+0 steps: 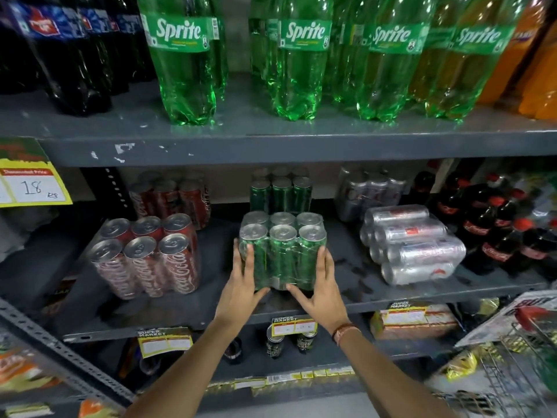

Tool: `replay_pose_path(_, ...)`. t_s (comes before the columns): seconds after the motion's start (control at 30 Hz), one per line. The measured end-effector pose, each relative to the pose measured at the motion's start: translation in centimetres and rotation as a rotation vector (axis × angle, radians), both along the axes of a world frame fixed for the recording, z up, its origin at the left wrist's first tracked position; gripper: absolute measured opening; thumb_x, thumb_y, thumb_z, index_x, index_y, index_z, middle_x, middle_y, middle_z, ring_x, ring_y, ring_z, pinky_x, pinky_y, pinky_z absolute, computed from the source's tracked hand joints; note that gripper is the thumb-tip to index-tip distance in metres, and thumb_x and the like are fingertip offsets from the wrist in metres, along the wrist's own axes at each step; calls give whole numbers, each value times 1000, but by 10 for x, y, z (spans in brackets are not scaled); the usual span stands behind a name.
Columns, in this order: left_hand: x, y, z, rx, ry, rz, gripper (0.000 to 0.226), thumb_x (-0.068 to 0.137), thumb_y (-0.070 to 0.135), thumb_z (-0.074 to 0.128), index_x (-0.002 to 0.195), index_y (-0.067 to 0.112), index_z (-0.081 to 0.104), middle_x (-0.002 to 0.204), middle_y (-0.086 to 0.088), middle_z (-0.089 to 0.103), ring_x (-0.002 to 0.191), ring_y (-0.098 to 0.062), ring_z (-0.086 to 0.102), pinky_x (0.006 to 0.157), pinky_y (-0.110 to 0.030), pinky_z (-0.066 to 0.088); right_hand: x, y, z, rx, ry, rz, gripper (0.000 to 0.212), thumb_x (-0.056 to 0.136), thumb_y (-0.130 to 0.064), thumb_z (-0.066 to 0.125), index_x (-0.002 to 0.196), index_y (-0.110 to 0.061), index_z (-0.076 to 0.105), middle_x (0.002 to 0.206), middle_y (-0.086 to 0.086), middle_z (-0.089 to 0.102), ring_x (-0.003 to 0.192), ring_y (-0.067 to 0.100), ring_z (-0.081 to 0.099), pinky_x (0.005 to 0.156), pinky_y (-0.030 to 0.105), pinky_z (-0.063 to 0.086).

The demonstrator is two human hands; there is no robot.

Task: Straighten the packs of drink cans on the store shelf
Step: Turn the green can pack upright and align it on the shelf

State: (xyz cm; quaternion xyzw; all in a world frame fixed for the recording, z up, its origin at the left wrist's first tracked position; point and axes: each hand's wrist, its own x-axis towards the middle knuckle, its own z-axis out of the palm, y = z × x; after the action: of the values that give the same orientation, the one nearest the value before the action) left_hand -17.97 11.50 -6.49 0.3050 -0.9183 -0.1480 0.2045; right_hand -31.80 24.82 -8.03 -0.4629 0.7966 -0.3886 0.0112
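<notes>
On the grey shelf, left hand and right hand clasp the green can pack near its front edge; back packs sit dim.

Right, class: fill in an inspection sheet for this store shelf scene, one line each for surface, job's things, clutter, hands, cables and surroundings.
Surface: grey metal shelf, scuffed, with price tags on its front edge.
Job's things: green can pack upright at the front centre; red cola pack upright to its left, turned at an angle; silver can pack lying on its side to the right.
Clutter: nothing seen.
Hands: left hand and right hand pressed against the green can pack's two sides.
Cables: nothing seen.
Surroundings: Sprite bottles on the shelf above; small cola bottles at the right; more can packs behind.
</notes>
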Motion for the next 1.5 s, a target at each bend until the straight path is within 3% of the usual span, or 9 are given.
replay_pose_path(0.2,22,7,8,170,83,-63,100,89,25,58,137,45,-28,161,-4,0,93,-25,66,72,-30,52,-10,19,9,-122,-4,46,88,81,-69,44,146,-39,-7,154,-5,13,136,5,25,98,30,40)
replay_pose_path(0.33,22,28,28,454,490,1,90,85,23,64,144,45,-1,147,26,22,134,-14,39,107,-34,38,-35,2,43,-293,-245,26,85,77,-71,51,147,-41,12,149,-1,26,140,14,28,111,29,27)
replay_pose_path(0.53,-27,86,57,845,503,249,103,81,53,58,143,36,-22,155,-7,-28,146,-29,-10,116,-48,10,-75,-45,83,113,-399,263,73,82,-47,66,145,-36,30,147,4,35,138,17,30,110,29,25)
replay_pose_path(0.67,-53,72,55,882,558,334,106,79,57,57,143,31,-24,152,-10,-34,143,-38,-17,115,-52,3,-69,-37,73,20,-468,164,48,85,-41,64,131,-32,52,126,0,52,127,20,47,105,29,36)
replay_pose_path(0.9,-59,-29,64,1020,461,-93,70,90,15,57,148,19,15,137,-2,47,112,-9,54,91,-13,43,30,-17,48,-203,-306,-261,75,82,-72,29,141,-27,38,131,5,48,125,19,42,100,26,30)
replay_pose_path(1.1,-40,-50,70,875,395,128,39,92,23,54,130,15,53,127,-12,60,119,-26,56,102,-38,43,64,-19,41,-213,-291,-88,64,87,-67,32,143,-37,29,132,-1,36,124,19,44,104,35,40)
replay_pose_path(1.23,-21,-2,58,691,606,236,56,87,32,62,137,17,43,138,-7,51,126,-22,49,105,-32,38,18,-24,60,-237,-155,-83,70,83,-62,48,142,-25,34,134,7,39,123,17,40,102,26,32)
replay_pose_path(1.4,-39,29,55,669,273,100,117,63,46,80,149,33,0,158,-10,-17,146,-23,0,115,-42,17,-61,-35,88,46,-93,-12,95,60,-63,77,141,-33,37,150,15,25,136,30,22,111,40,24)
replay_pose_path(1.5,-46,17,56,657,300,146,115,60,43,83,147,31,10,159,-16,-7,147,-29,1,114,-44,18,-87,-38,91,244,-117,118,98,59,-56,81,143,-35,35,154,16,21,143,34,14,115,47,18)
